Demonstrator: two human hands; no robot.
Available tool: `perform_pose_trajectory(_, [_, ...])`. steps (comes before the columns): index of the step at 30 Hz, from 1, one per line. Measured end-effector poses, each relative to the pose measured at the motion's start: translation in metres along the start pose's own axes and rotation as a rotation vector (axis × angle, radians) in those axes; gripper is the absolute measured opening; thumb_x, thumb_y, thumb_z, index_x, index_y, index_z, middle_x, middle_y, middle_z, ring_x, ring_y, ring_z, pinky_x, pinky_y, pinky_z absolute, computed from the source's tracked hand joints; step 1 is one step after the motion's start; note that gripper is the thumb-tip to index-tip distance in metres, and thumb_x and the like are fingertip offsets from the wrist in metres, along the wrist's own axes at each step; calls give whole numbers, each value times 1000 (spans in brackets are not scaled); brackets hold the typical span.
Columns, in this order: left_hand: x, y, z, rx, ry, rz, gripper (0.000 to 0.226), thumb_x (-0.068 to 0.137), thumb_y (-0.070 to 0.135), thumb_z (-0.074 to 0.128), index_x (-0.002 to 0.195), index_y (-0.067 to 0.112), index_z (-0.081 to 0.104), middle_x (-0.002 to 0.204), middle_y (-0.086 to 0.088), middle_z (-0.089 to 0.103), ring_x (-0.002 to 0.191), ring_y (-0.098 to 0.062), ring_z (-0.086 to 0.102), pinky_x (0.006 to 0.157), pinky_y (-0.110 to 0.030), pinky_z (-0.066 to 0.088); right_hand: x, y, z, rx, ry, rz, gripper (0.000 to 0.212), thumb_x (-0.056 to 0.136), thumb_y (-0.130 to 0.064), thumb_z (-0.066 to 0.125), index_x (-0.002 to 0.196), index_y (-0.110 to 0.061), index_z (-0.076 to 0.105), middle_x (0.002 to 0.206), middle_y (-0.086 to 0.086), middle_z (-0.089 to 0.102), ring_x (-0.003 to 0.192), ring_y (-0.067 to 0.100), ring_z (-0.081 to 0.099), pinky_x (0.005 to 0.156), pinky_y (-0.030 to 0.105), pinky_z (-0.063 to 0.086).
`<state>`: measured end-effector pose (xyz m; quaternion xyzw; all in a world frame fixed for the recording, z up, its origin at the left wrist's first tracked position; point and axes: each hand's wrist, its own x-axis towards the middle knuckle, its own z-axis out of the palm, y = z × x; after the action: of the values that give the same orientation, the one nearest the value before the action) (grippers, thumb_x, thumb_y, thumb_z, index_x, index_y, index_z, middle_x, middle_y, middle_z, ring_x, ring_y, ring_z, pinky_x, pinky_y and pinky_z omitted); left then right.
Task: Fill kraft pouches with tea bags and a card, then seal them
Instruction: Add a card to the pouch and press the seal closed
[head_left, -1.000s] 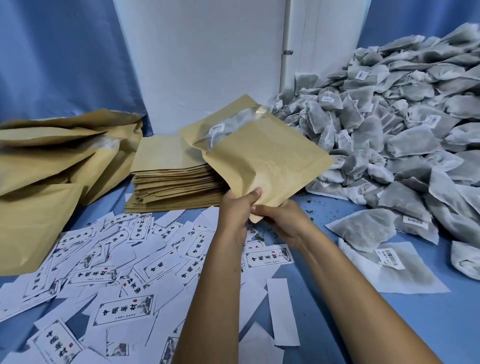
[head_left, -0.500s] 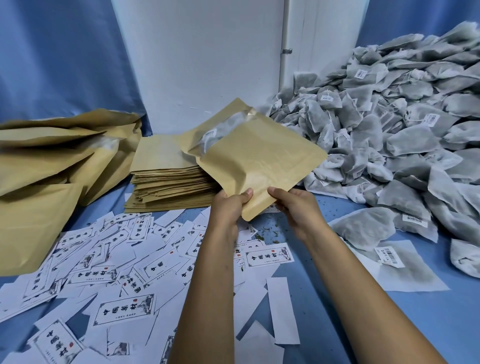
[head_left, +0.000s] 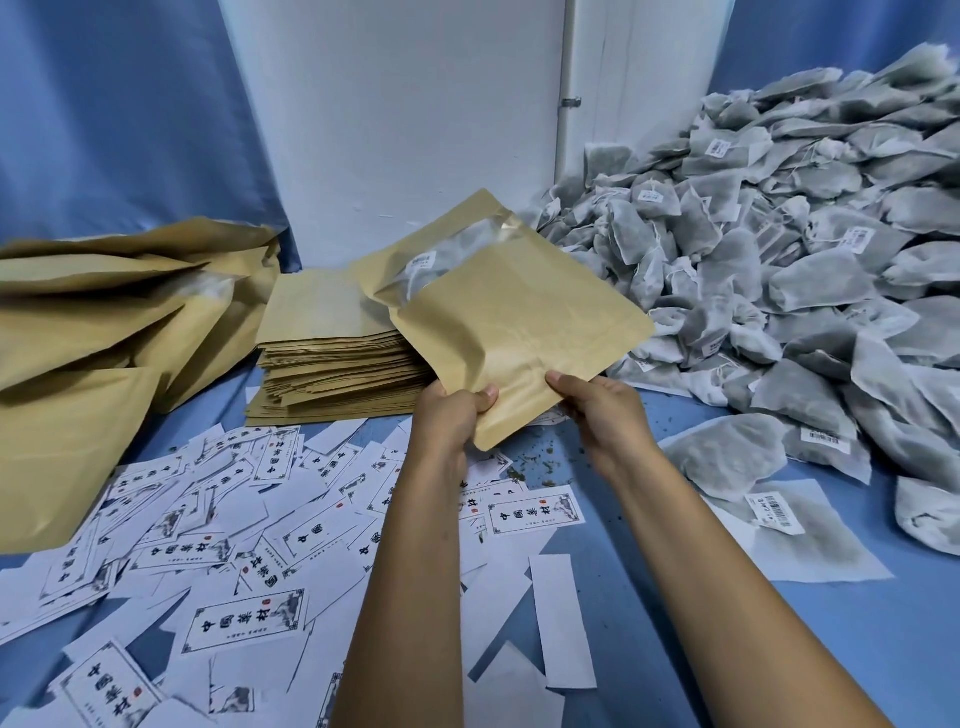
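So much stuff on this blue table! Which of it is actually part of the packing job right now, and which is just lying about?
In use now:
- kraft pouch, gripped at its near edge by the left hand and the right hand
- tea bag showing through the pouch window

Supplies for the job, waiting:
- stack of empty pouches
- heap of tea bags
- scattered printed cards
- filled pouches

Just lying about:
- tea crumbs

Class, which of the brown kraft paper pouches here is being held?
The flat brown kraft pouch lifted above the stack, pinched along its near edge by the left hand and right hand.
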<state>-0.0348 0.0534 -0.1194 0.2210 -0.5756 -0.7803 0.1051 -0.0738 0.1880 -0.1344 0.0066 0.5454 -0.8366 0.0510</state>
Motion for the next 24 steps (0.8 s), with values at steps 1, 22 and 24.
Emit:
perform_pose_trajectory(1, [0,0,-1,14,3,-11,26,83,-6,64,103,8,57,91,-5,65,78,-22,60,65,-32,51,0,0,0,6,5,5,14,81,1,68,69,-5,63,73,7,68,67,16,63,68,20,51])
perform_pose_trajectory(22, [0,-1,-9,210,101,-18,27,83,-1,63,106,12,57,87,1,62,77,-16,57,63,-26,44,10,-19,-28,145,192,-40,7,85,-6,67,84,-12,63,64,-7,70,59,7,64,51,15,49])
perform_pose_trajectory(24, [-2,1,-10,131,95,24,35,84,-5,61,113,12,57,93,0,65,82,-18,62,66,-28,49,9,-19,-27,116,175,-70,8,86,-4,65,86,-12,64,72,-4,70,60,7,64,53,15,50])
